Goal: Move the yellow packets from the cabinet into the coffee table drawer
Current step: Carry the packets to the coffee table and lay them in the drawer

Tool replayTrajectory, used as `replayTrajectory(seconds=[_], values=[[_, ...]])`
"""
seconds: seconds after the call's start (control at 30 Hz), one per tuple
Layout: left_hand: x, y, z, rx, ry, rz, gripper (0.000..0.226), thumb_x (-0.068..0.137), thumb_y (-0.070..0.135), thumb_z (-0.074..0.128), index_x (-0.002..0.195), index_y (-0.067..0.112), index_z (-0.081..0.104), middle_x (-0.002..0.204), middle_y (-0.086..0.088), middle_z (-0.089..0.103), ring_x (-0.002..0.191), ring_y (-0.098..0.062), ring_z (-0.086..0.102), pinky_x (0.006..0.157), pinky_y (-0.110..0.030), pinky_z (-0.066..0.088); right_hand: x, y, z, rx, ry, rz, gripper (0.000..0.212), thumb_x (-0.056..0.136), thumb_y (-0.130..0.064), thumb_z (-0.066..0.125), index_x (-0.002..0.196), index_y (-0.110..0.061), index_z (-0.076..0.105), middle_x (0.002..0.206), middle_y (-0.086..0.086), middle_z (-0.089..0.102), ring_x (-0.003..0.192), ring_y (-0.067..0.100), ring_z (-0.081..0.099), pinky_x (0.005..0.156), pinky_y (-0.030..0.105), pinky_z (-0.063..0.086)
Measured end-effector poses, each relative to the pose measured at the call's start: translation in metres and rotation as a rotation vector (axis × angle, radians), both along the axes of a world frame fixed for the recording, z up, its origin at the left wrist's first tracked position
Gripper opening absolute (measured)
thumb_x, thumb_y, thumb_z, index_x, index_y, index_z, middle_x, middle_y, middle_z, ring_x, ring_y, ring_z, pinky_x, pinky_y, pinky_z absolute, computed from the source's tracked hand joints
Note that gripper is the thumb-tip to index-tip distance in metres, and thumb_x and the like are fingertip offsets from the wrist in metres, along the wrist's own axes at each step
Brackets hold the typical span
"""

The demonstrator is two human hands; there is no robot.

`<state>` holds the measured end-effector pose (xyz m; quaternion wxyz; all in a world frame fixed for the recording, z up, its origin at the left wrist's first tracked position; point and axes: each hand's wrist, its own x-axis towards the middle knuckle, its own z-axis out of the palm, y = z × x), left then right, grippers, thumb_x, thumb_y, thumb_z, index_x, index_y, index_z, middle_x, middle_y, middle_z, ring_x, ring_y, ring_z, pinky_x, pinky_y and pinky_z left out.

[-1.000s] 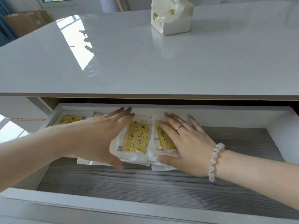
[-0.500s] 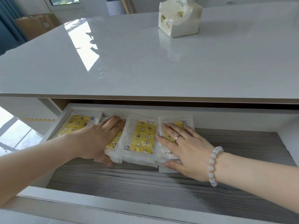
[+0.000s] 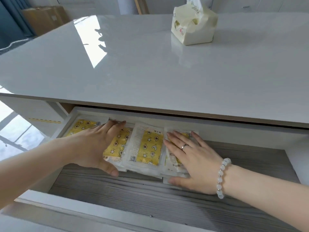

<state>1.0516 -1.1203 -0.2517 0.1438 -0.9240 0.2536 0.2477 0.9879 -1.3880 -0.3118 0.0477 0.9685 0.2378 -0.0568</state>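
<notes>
Packet pile (image 3: 149, 146): shifted left along the drawer (image 3: 234, 131), now just beside the far-left packet (image 3: 80, 127). Left hand (image 3: 93, 146): moved left with it, uncovering a further yellow packet (image 3: 117, 144). Right hand (image 3: 195, 161): followed leftward, flat on the pile's right end.

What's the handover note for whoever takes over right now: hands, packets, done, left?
Left hand: open, flat on the left packets, thumb at their near edge.
Right hand: open, flat on the rightmost packet.
Yellow packets: in a row along the back left of the open drawer, some overlapping.
Done: these packets are in the drawer.
Left: lift both hands off. Where the packets come from is out of view, so I cannot tell whether more are to come.
</notes>
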Motion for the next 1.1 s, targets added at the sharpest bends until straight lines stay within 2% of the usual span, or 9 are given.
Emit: replayTrajectory(seconds=[0.13,0.2,0.23,0.3,0.4,0.53,0.77,0.93,1.1], values=[[-0.011,0.006,0.01,-0.162,0.084,0.119,0.131,0.04,0.099,0.003,0.15,0.027,0.002,0.155,0.01,-0.001,0.143,-0.012,0.015,0.113,-0.029,0.022,-0.006,0.004,0.016,0.062,0.049,0.012,0.091,0.084,-0.077,0.021,0.145,-0.011,0.033,0.151,0.005,0.032,0.14,0.016,0.028,0.109,0.045,0.034],[-0.021,0.007,0.021,-0.206,0.152,0.214,0.111,0.059,0.091,0.012,0.15,0.027,0.015,0.155,0.009,0.005,0.142,-0.011,0.019,0.113,-0.03,0.023,-0.012,0.013,0.042,0.097,0.232,0.016,0.083,0.089,-0.068,0.03,0.152,-0.016,0.013,0.157,-0.003,0.002,0.146,0.012,0.001,0.118,0.042,0.021],[-0.027,0.008,0.029,-0.223,0.187,0.257,0.098,0.069,0.083,0.021,0.149,0.025,0.021,0.155,0.008,0.01,0.141,-0.011,0.022,0.113,-0.03,0.024,-0.016,0.019,0.061,0.081,0.347,0.027,0.078,0.092,-0.061,0.035,0.152,-0.017,0.009,0.158,-0.005,-0.004,0.146,0.012,-0.007,0.119,0.038,0.014],[-0.039,0.012,0.055,-0.267,0.218,0.314,0.075,0.085,0.067,0.036,0.145,0.023,0.032,0.152,0.006,0.021,0.136,-0.012,0.03,0.112,-0.028,0.027,-0.018,0.035,0.105,-0.012,0.434,0.112,0.063,0.096,-0.047,0.04,0.147,-0.012,0.027,0.156,0.003,0.019,0.146,0.018,0.007,0.118,0.035,0.02],[-0.048,0.024,0.128,-0.307,0.143,0.386,0.053,0.094,0.05,0.045,0.139,0.022,0.04,0.145,0.004,0.032,0.129,-0.013,0.039,0.107,-0.027,0.034,0.0,0.065,0.19,-0.106,0.366,0.238,0.042,0.096,-0.036,0.041,0.128,-0.009,0.049,0.133,0.01,0.047,0.131,0.024,0.036,0.104,0.036,0.039],[-0.05,0.052,0.274,-0.34,0.016,0.505,0.046,0.096,0.042,0.046,0.136,0.019,0.044,0.14,0.001,0.039,0.129,-0.017,0.04,0.106,-0.032,0.035,0.046,0.097,0.355,-0.149,0.215,0.193,0.04,0.097,-0.029,0.04,0.132,-0.012,0.046,0.132,0.007,0.05,0.123,0.023,0.045,0.099,0.034,0.04],[-0.067,0.132,0.518,-0.324,-0.267,0.723,0.046,0.096,0.042,0.046,0.136,0.02,0.043,0.139,0.001,0.041,0.127,-0.02,0.04,0.099,-0.036,0.04,0.073,0.179,0.612,-0.022,-0.06,0.177,0.038,0.094,-0.026,0.042,0.13,-0.013,0.045,0.13,0.006,0.049,0.122,0.022,0.044,0.095,0.031,0.037],[-0.104,0.205,0.63,-0.275,-0.627,0.924,0.043,0.096,0.037,0.045,0.135,0.018,0.043,0.134,-0.002,0.043,0.121,-0.022,0.046,0.09,-0.034,0.041,0.061,0.281,0.707,0.058,-0.222,0.302,0.038,0.093,-0.026,0.043,0.129,-0.014,0.048,0.128,0.006,0.053,0.119,0.023,0.047,0.095,0.033,0.038],[-0.184,0.279,0.65,-0.317,-0.866,1.142,0.034,0.097,0.03,0.044,0.129,0.019,0.049,0.128,0.001,0.047,0.112,-0.023,0.053,0.079,-0.032,0.041,0.012,0.397,0.732,0.215,-0.326,0.463,0.035,0.092,-0.026,0.045,0.123,-0.013,0.052,0.12,0.005,0.057,0.112,0.022,0.052,0.091,0.032,0.041]])
